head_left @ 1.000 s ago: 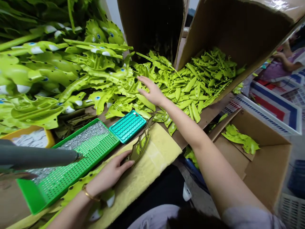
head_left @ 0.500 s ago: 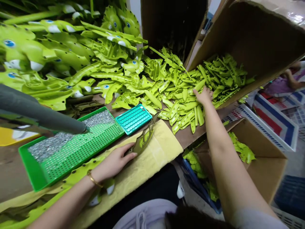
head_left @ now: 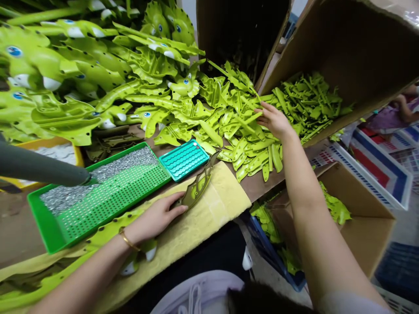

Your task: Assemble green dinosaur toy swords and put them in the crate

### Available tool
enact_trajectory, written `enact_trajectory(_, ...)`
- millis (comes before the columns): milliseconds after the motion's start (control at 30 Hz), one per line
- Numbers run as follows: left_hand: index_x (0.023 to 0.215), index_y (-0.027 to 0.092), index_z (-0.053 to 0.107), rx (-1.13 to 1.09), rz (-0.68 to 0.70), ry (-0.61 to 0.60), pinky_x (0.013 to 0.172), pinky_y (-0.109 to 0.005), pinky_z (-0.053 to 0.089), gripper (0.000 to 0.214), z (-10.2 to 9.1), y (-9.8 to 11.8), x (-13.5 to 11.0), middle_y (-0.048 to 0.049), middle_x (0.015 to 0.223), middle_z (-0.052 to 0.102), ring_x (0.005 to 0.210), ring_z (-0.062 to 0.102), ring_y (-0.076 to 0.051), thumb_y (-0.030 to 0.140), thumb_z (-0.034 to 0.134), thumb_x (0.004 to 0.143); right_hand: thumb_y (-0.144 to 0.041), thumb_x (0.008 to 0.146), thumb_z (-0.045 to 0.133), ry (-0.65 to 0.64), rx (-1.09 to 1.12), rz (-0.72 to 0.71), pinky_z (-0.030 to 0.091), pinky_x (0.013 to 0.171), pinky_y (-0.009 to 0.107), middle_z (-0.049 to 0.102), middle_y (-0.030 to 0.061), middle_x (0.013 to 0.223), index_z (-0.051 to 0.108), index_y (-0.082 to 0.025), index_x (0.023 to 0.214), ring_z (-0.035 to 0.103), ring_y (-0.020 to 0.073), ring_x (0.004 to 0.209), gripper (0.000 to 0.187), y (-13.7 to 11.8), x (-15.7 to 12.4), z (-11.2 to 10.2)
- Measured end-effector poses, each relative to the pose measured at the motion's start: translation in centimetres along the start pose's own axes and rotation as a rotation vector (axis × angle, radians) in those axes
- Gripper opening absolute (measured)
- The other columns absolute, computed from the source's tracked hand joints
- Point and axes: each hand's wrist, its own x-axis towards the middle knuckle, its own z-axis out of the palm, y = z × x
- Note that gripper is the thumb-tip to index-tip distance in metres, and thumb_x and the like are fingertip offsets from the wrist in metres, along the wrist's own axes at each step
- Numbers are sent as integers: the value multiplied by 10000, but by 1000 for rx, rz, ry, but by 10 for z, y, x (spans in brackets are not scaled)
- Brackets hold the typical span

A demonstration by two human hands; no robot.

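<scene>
Shifted left from the cardboard box [head_left: 360,52] mouth: right hand [head_left: 275,121], now pinching slim green piece [head_left: 250,118] atop loose parts pile [head_left: 242,148]. Left hand [head_left: 155,217] unchanged, flat and unclenched on dark olive shell [head_left: 196,189], lying on yellow pad [head_left: 222,196] beside teal tray [head_left: 183,159].

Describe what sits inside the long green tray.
The green tray holds a heap of tiny silver parts at its far side; its near side shows bare perforated floor. A grey tool covers part of its far rim.
</scene>
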Motion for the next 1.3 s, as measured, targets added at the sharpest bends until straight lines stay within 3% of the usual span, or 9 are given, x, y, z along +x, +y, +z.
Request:
enact_trajectory(100,1252,189,646,8,-3,6,1059,-382,472,622,-1,2,-1,-75,1296,662,1211,611,-290,580,483,796,-288,853,497,31,139,8,549,931,357,695,32,1194,539,-252,1256,685,149,998,406,-6,1,6)
enact_trajectory(267,1334,117,580,27,-20,-62,1110,-390,423,706,-3,6,-2,-109,1389,587,1289,553,-292,566,420,812,-51,736,406,187,-167,86,558,841,318,719,50,990,600,-172,1004,683,118,822,352,-6,6,5)
enact_trajectory(467,1296,149,613,9,8,-52,1093,-398,441,649,-4,7,-2,-101,1364,609,1263,577,-293,544,437,812,-148,730,607,148,-363,123,527,888,429,708,75,825,659,-137,849,656,192,792,131,8,-2,-1)
enact_trajectory(567,1276,161,628,-18,24,-42,1069,-396,465,622,-4,6,-2,-95,1335,633,1238,596,-296,535,455,810,-204,667,730,100,-435,87,476,978,441,729,79,868,706,-133,819,654,224,885,169,12,-10,11)
enact_trajectory(733,1305,138,601,-23,18,-55,1098,-412,436,662,-3,3,-2,-110,1368,603,1269,570,-305,548,455,806,-390,807,629,73,-428,27,511,920,348,742,36,1012,720,-196,1009,661,173,915,295,7,-6,24)
enact_trajectory(867,1332,99,573,-8,11,-74,1117,-398,416,709,-3,3,-3,-124,1404,568,1296,548,-296,561,413,818,-403,888,480,321,-509,87,431,1048,399,686,93,1172,677,-199,1078,612,218,1118,341,6,2,-14)
enact_trajectory(1033,1273,178,636,-24,35,-22,1075,-394,466,622,-3,0,-1,-77,1325,641,1232,603,-285,559,465,811,-474,882,476,485,-623,285,227,1126,639,451,232,1456,526,-173,1319,361,352,1396,533,27,-11,-57)
enact_trajectory(1133,1230,203,668,-23,27,-11,1060,-392,485,599,-4,-5,1,-65,1300,658,1215,615,-286,584,494,801,-605,813,542,438,-637,359,169,1110,715,288,268,1551,421,-153,1415,236,410,1456,762,40,-10,-33)
enact_trajectory(1300,1225,202,672,6,-10,-11,1057,-391,490,657,-4,-13,4,-73,1309,648,1214,617,-294,652,495,780,-709,827,434,416,-604,345,238,1131,664,250,281,1563,318,-105,1479,224,413,1470,897,31,15,45)
